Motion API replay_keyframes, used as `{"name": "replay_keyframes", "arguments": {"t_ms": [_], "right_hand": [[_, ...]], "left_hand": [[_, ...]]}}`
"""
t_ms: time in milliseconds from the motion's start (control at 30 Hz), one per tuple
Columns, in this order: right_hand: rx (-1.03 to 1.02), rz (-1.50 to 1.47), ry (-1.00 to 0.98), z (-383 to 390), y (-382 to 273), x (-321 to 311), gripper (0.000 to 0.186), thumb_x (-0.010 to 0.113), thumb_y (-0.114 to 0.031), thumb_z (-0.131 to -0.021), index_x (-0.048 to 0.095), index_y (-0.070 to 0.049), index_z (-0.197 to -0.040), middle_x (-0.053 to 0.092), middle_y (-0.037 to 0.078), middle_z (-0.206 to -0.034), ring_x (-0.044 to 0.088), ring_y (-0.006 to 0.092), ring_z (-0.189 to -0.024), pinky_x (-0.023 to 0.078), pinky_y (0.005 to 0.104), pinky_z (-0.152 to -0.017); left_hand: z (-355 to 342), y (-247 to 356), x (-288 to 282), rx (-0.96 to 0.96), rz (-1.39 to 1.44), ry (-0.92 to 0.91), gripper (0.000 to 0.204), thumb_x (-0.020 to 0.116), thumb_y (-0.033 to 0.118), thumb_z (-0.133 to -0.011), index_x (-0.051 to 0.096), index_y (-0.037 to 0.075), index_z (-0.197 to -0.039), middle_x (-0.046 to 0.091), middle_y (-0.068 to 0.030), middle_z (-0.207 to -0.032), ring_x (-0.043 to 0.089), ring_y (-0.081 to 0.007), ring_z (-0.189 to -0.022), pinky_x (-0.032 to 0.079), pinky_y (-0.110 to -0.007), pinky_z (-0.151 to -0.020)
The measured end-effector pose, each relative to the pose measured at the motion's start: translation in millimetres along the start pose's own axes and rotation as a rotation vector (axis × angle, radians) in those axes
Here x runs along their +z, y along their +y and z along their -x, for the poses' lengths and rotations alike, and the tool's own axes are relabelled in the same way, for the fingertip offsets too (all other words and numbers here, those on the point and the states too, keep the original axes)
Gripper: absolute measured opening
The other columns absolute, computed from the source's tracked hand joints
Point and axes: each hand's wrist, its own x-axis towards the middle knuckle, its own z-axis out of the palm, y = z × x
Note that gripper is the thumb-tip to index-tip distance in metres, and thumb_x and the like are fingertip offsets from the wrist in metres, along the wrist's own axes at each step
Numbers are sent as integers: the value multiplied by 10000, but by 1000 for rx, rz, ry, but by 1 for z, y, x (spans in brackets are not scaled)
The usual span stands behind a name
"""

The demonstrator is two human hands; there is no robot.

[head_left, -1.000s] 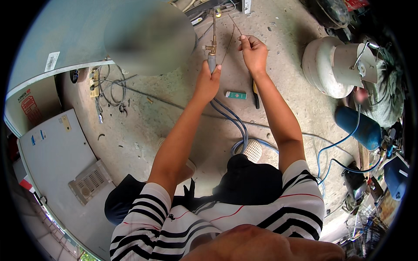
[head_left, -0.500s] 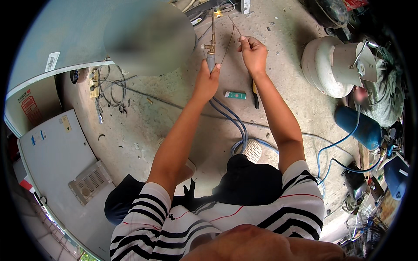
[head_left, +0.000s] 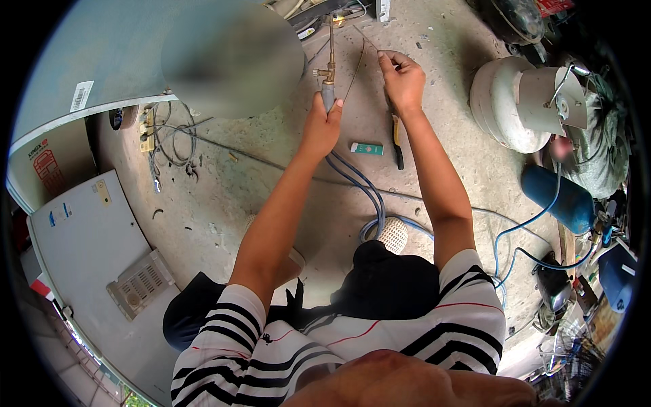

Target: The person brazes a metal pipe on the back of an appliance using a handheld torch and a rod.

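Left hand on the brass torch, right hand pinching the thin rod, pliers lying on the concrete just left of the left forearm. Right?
Not quite. The head view shows the pliers lying on the concrete between the two forearms, beside the right wrist, not left of the left forearm. The rest holds: left hand grips the brass torch, right hand pinches the thin rod.

A bare concrete floor (head_left: 271,176) carries everything. Pliers (head_left: 396,139) lie at the far middle, a small teal box (head_left: 367,148) just to their left. Blue hoses (head_left: 366,193) curl across the middle. At right lie a pale gas cylinder (head_left: 505,102) (on its side) and a blue cylinder (head_left: 557,200); loose wires (head_left: 169,136) lie at left.
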Motion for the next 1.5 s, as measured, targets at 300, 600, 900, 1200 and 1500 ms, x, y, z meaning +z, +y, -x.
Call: {"name": "replay_keyframes", "arguments": {"t_ms": [300,600,900,1200,1500], "right_hand": [[-33,21,60,-8,-6,-14,175,721,-247,-833,761,-92,-902,698,91,-779,614,165,-596,506,299,-618],[-4,-187,-22,-24,0,-4,204,627,-204,-957,711,-43,-1050,735,17,-888,571,44,-727,467,221,-665],[-139,-215,-29,-36,-8,15,207,615,-203,-954,718,-52,-1050,750,63,-892,686,128,-777,525,265,-743],[-182,-201,-35,-42,-3,28,195,616,-216,-949,725,-84,-1045,739,33,-842,615,118,-646,503,276,-659],[-84,-139,-104,-39,-16,25,202,597,-206,-968,721,-79,-1065,752,28,-927,678,103,-851,515,258,-793]], "left_hand": [[2,7,-3,-23,-30,-2,235,550,286,-998,461,69,-985,504,-19,-639,486,-120,-560,402,-310,-524],[1,5,-1,-9,-33,4,237,551,284,-997,459,66,-978,515,-26,-642,494,-124,-563,408,-314,-525],[1,6,-1,-19,-29,-12,239,548,282,-1001,447,67,-974,509,-18,-642,479,-111,-547,401,-306,-503],[3,16,-5,-123,-23,-75,299,541,301,-987,462,33,-1095,650,-204,-925,625,-395,-843,479,-447,-759],[4,12,-1,-10,-56,19,238,547,294,-998,475,68,-1013,524,-43,-670,515,-144,-580,429,-333,-552]]}}
